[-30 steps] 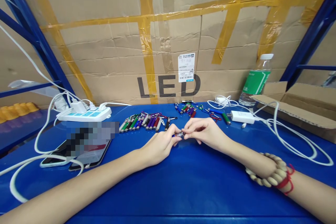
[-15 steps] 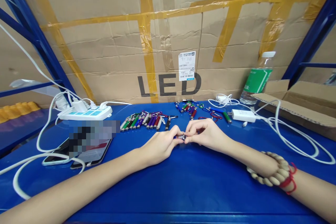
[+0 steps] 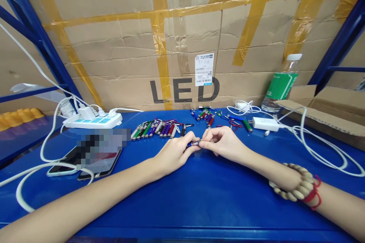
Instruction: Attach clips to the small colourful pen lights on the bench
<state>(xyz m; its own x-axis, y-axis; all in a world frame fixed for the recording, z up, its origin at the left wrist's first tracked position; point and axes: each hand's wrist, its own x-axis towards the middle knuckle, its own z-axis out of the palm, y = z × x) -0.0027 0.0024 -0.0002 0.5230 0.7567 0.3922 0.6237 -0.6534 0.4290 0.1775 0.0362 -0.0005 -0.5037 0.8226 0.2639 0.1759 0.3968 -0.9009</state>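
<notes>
Between the fingertips of my left hand [image 3: 175, 152] is a small blue mini flashlight [image 3: 193, 144] with a label and a metal end. Thumb and fingers of my right hand [image 3: 224, 140] are closed at its right end, and part of it is hidden by the fingers. Both hands are just above the blue table. Behind my left hand, several mini flashlights [image 3: 155, 130] in green, purple, silver, red and black lie side by side with clips. Beyond my right hand, a loose pile of mini flashlights [image 3: 210, 121] and cords lies on the table.
A white power strip [image 3: 97, 122] and two phones [image 3: 104, 164] with cables lie left. To the right are a white charger [image 3: 265, 123], looped cable, a green-labelled bottle [image 3: 281, 86] and an open cardboard box [image 3: 325, 117]. A large taped carton [image 3: 119, 64] stands behind the table [image 3: 182, 205].
The flashlight has turned between my fingers, and its blue side and label now show. My right fingers have shifted slightly at its end.
</notes>
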